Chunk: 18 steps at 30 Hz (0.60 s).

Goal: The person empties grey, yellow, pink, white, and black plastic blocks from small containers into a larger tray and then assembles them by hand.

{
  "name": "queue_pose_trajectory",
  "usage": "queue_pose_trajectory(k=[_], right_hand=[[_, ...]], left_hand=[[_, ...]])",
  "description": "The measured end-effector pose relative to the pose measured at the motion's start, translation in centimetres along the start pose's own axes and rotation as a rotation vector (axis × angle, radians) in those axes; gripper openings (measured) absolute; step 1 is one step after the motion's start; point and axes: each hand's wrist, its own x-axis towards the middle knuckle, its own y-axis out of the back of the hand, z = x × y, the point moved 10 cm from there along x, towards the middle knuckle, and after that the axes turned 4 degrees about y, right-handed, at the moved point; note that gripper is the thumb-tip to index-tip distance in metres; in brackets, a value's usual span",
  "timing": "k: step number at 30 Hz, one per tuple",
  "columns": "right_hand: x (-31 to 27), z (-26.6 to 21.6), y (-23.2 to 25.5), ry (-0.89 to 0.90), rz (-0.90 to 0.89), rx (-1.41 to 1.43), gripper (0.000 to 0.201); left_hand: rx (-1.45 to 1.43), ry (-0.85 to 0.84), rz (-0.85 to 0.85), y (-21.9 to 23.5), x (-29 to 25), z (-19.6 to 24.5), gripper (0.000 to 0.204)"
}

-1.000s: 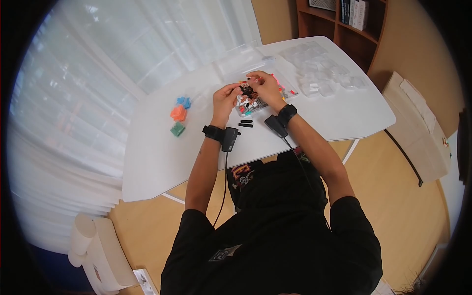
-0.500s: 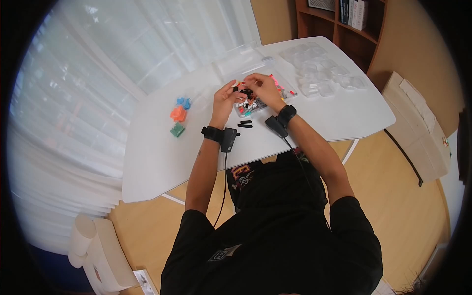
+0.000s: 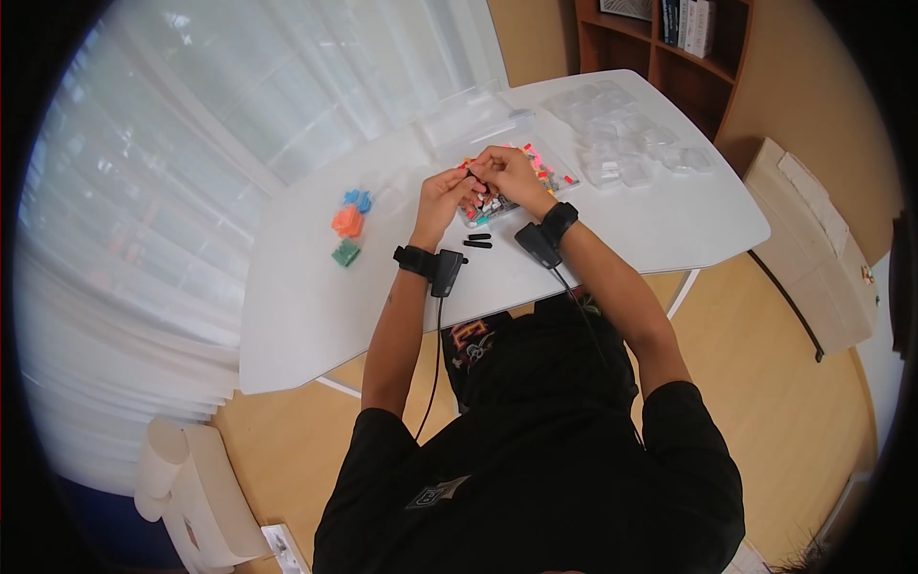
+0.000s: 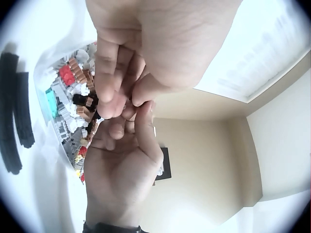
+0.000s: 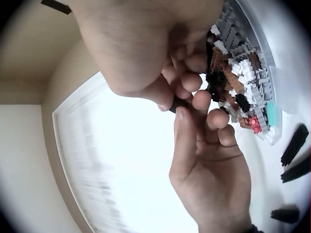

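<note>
In the head view the left hand (image 3: 440,203) and right hand (image 3: 513,178) meet at their fingertips over a clear box (image 3: 570,195) of small mixed bricks. Between the fingertips a small dark piece (image 5: 179,104) shows in the right wrist view, mostly covered; the left hand (image 5: 211,167) and the right hand (image 5: 131,48) both pinch it. In the left wrist view, brown, white, grey and red bricks (image 4: 70,94) lie in the box beside the joined fingers.
Two black strips (image 3: 477,244) lie near the box. Blue (image 3: 358,200), orange (image 3: 347,222) and green (image 3: 346,253) pieces stand at the table's left. Several clear containers (image 3: 612,134) spread over the back right. A transparent lid (image 3: 464,110) is behind the box.
The hands were slightly apart, with the left fingers spread around something black. They have come together, and the left fingers have closed in against the right fingertips.
</note>
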Motion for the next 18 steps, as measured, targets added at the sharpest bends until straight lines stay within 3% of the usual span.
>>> queue_pose_trajectory(k=[7,18], right_hand=[[-0.1,2.5,0.1,-0.229,-0.019,0.376,0.015],[-0.2,1.2,-0.2,-0.143,-0.002,0.192,0.012]], left_hand=[[-0.006,-0.013,-0.006,0.0,-0.1,0.1,0.019],[0.021,0.007,0.047,0.2,-0.2,0.2,0.021]])
